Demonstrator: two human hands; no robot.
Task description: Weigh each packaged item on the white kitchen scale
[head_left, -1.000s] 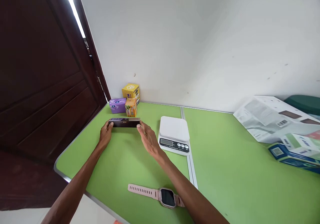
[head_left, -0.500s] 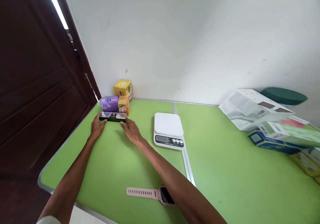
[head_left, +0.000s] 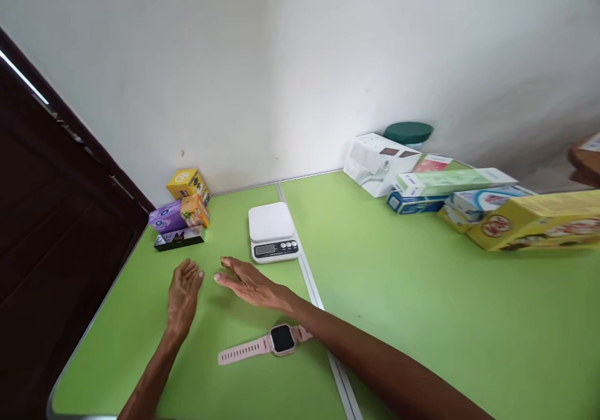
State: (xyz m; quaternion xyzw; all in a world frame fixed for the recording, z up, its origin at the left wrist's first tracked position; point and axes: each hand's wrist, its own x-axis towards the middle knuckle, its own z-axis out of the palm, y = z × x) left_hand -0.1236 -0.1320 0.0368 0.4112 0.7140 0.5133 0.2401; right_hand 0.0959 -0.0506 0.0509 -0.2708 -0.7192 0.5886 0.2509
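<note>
Both our hands have come away from the black box (head_left: pixel 180 239) since the earlier frame, where they held it at its two ends; it now lies on the table (head_left: pixel 422 320) just beyond our left fingertips, touched by neither hand. Our left hand (head_left: pixel 184 298) and right hand (head_left: pixel 250 285) are empty and apart, palms roughly facing, thumbs parted from the fingers. We judge the step to be letting go and drawing clear, and to do it well we should keep the fingers loose and pull straight back, so no fingertip catches the box's near edge. Past it, farther from our hands, sit the purple pack (head_left: pixel 166 217) and orange box (head_left: pixel 194 211), with the yellow box (head_left: pixel 187 185) behind; we cannot tell whether the black box touches them, so a nudge forward could disturb the row. Our right hand needs a path short of the scale (head_left: pixel 272 221), just beyond it. Nearer us, our right forearm crosses over one strap end of the watch (head_left: pixel 282 339), so we would do best to keep that arm lifted.
</note>
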